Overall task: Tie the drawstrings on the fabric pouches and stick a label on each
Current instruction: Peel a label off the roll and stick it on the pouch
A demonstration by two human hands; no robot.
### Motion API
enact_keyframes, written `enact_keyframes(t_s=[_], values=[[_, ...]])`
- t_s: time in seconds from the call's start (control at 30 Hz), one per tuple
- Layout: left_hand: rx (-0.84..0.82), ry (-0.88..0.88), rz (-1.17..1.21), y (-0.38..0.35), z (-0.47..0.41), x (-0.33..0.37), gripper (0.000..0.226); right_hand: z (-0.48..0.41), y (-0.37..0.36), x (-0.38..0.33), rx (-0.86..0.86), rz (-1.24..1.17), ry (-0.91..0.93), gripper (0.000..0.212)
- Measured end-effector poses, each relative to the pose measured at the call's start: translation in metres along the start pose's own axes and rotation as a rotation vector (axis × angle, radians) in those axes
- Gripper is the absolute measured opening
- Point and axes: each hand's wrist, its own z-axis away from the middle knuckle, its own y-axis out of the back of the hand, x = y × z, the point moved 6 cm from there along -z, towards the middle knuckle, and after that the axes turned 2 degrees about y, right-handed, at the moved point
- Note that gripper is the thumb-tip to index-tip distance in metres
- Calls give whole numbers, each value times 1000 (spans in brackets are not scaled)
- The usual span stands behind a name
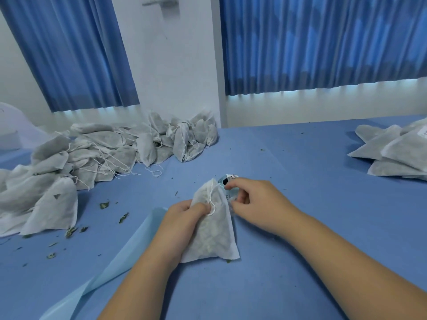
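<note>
Pouch (212,229) – white fabric, filled, greenish contents showing through – lay lengthwise on the blue bench (300,158) in front of the person, neck pointing away. Drawstring (211,202) ran down from the gathered neck and looped over the front face.

Left hand (182,218) gripped the pouch along its left edge, its fingers (198,207) curled onto the cloth just below the neck, by the string loop.

Right hand (254,199) was just beside the pouch's upper right edge, index finger and thumb bent toward the label roll (227,181) that stood right behind the neck. The pouch edge hid the contact, so I could not tell whether a label was pinched.

Surroundings: large heap of pouches (92,153) with loose strings at far left, reaching back to the wall; a smaller stack of flat pouches (392,153) at far right, one with a printed label partly in view. Leaf fragments (104,205) were scattered on the bench left of the hands. A pale blue sheet (129,245) lay under the left forearm. Blue curtains (323,42) hung behind.
</note>
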Motion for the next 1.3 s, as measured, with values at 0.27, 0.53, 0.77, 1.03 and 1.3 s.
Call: enact_keyframes(t_s=[0.27,0.53,0.77,1.03,1.3], values=[[-214,219,299,-6,-8,-14,20,9,-9,5,-46,0,42,17],[-89,114,255,9,-1,-5,28,10,-6,6,-18,19,10,20],[-76,122,177,7,3,-4,22,13,-9,-1,-28,57,39,12],[-50,103,183,7,5,-2,16,16,-3,-8,57,221,34,19],[-64,115,209,5,4,-2,19,18,-8,-14,12,151,50,22]])
